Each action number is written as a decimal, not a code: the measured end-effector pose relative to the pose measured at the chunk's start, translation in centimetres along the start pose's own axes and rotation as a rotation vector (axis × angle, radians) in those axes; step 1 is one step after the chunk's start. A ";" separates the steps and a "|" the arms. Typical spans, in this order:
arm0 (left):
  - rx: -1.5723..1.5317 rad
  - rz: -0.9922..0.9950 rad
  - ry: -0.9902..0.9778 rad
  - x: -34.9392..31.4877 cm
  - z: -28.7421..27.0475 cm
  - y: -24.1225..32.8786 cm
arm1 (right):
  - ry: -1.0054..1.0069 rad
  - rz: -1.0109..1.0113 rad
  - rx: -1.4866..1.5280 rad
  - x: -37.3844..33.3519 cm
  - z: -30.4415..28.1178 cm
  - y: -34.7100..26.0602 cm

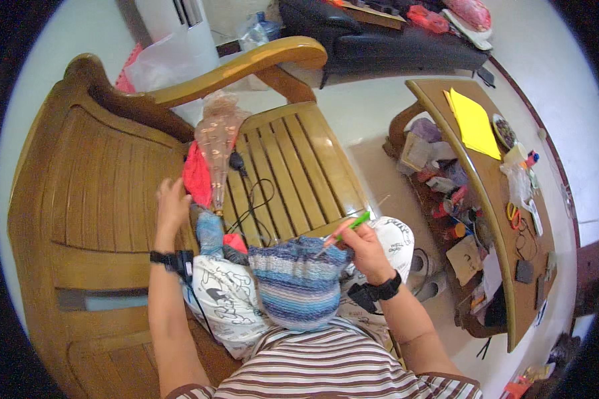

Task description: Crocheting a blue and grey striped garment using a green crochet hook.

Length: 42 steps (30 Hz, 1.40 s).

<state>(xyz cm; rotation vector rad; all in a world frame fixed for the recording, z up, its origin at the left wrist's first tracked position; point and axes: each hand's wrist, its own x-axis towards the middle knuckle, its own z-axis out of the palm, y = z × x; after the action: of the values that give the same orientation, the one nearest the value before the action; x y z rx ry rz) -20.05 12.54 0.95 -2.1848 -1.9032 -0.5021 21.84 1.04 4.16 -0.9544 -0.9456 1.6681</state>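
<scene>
On my lap lies a knitted piece [296,286] striped in blue, white and grey, shaped like a hat. My right hand [366,249] is closed around a green-handled crochet hook [355,225] at the right end of the knitted piece's upper edge. A thin point sticks out beyond the handle. Away to the left, my left hand [173,206] has its fingers apart beside a bright red cloth [197,176]; whether they touch it I cannot tell. Just below that, a bundle of blue yarn [210,234] rests against my leg.
I sit on a slatted wooden bench [293,166]. On it lie a folded patterned umbrella [216,133] and a black cable [251,199]. To the right stands a wooden table [459,159] with yellow sheets [474,125], scissors [513,215] and a crowded shelf below. Beyond is a black sofa [386,50].
</scene>
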 end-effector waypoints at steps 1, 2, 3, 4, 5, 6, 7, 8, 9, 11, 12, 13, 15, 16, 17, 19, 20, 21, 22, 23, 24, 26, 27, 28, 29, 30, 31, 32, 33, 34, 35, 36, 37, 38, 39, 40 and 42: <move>-0.191 0.134 0.003 -0.2 0.0 2.0 | -0.012 -0.028 0.008 0.3 0.4 0.1; -0.749 -0.101 -0.253 -0.2 -1.8 6.3 | 0.002 -0.032 0.005 0.4 0.4 0.0; -1.297 -0.349 -0.525 -0.2 -4.0 11.3 | -0.010 -0.045 -0.019 0.5 0.3 -0.1; -1.457 -0.268 -0.647 -0.9 -5.7 14.4 | -0.042 -0.054 -0.035 0.5 0.5 -0.2; -1.619 -0.178 -0.773 -1.6 -6.2 16.8 | -0.040 -0.053 -0.035 0.6 0.4 -0.2; -1.713 -0.106 -0.811 -2.7 -5.9 18.4 | -0.038 -0.034 -0.027 0.6 0.6 -0.2; -1.811 -0.025 -0.854 -3.6 -5.0 19.7 | -0.028 -0.016 -0.023 0.6 0.6 -0.2; -1.811 -0.027 -0.850 -3.9 -4.7 20.5 | -0.031 -0.015 -0.024 0.7 0.8 -0.1; -1.899 -0.031 -0.896 -4.1 -4.4 21.2 | -0.042 -0.008 0.009 0.7 0.9 0.0; -1.990 -0.029 -0.945 -4.3 -3.9 21.9 | -0.049 -0.003 0.040 0.7 0.9 0.0; -2.037 -0.037 -0.950 -4.3 -3.6 22.1 | -0.080 -0.019 0.047 0.7 0.7 0.0; -2.084 -0.046 -0.954 -4.3 -3.4 22.3 | -0.112 -0.035 0.054 0.7 0.5 0.0; -2.078 -0.040 -0.968 -4.2 -3.2 22.5 | -0.132 -0.039 0.071 0.8 0.3 0.1; -2.072 -0.035 -0.978 -4.1 -3.1 22.6 | -0.155 -0.042 0.087 0.8 0.3 0.2; -2.072 -0.035 -0.981 -4.0 -3.1 22.6 | -0.153 -0.042 0.088 0.9 0.2 0.1; -1.926 0.010 -0.975 -3.5 -3.1 22.3 | -0.139 -0.049 0.103 0.9 0.2 0.1; -1.926 0.009 -0.975 -3.4 -3.2 22.0 | -0.139 -0.048 0.103 0.9 0.2 0.2; -1.876 0.014 -0.983 -3.3 -3.5 21.7 | -0.151 -0.055 0.093 1.0 0.0 0.3; -1.827 0.018 -0.989 -3.3 -3.7 21.4 | -0.163 -0.062 0.083 1.0 0.0 0.4; -1.827 0.012 -0.988 -3.2 -3.8 21.1 | -0.166 -0.058 0.085 1.0 0.1 0.4; -1.656 0.096 -1.028 -3.2 -3.9 20.8 | -0.165 -0.066 0.061 0.9 0.2 0.3; -1.483 0.172 -1.061 -2.9 -4.4 20.5 | -0.167 -0.072 0.037 0.9 0.3 0.4; -1.345 0.256 -1.138 -2.7 -5.0 20.4 | -0.206 -0.067 0.016 0.9 0.2 0.5; -1.203 0.338 -1.209 -2.6 -5.3 20.4 | -0.244 -0.063 -0.006 0.9 0.2 0.6; -1.202 0.334 -1.207 -2.5 -5.3 20.2 | -0.248 -0.063 -0.005 1.0 0.4 0.5; -1.211 0.296 -1.265 -2.5 -5.3 20.0 | -0.264 -0.074 -0.044 1.1 0.9 0.3; -1.219 0.258 -1.324 -2.5 -5.3 19.8 | -0.278 -0.085 -0.084 1.1 1.2 0.1; -1.219 0.259 -1.322 -2.4 -5.3 19.7 | -0.279 -0.086 -0.085 1.1 1.3 -0.1; -1.262 0.242 -1.300 -2.5 -5.3 19.6 | -0.286 -0.071 -0.057 1.1 1.4 -0.1; -1.304 0.225 -1.278 -2.5 -5.3 19.6 | -0.293 -0.057 -0.028 1.1 1.5 -0.2; -1.305 0.225 -1.277 -2.5 -5.3 19.5 | -0.294 -0.056 -0.029 1.1 1.5 -0.1; -1.276 0.221 -1.260 -2.6 -5.3 19.4 | -0.308 -0.054 -0.025 1.2 1.6 -0.1; -1.247 0.216 -1.243 -2.7 -5.3 19.2 | -0.322 -0.052 -0.021 1.2 1.7 0.0; -1.247 0.213 -1.241 -2.8 -5.3 19.1 | -0.325 -0.051 -0.021 1.2 1.8 0.1; -1.268 0.191 -1.250 -2.9 -4.9 18.8 | -0.316 -0.070 0.023 1.2 1.8 0.2; -1.289 0.168 -1.259 -3.0 -4.6 18.6 | -0.307 -0.089 0.067 1.2 1.9 0.4; -1.357 0.167 -1.222 -3.0 -3.8 18.1 | -0.321 -0.107 0.037 1.5 1.6 0.8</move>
<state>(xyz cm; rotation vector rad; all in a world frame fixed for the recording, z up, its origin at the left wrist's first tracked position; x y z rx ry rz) -3.05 5.65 4.62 -4.2508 -1.9209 -0.5499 19.80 2.03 3.86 -0.6096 -1.1517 1.7712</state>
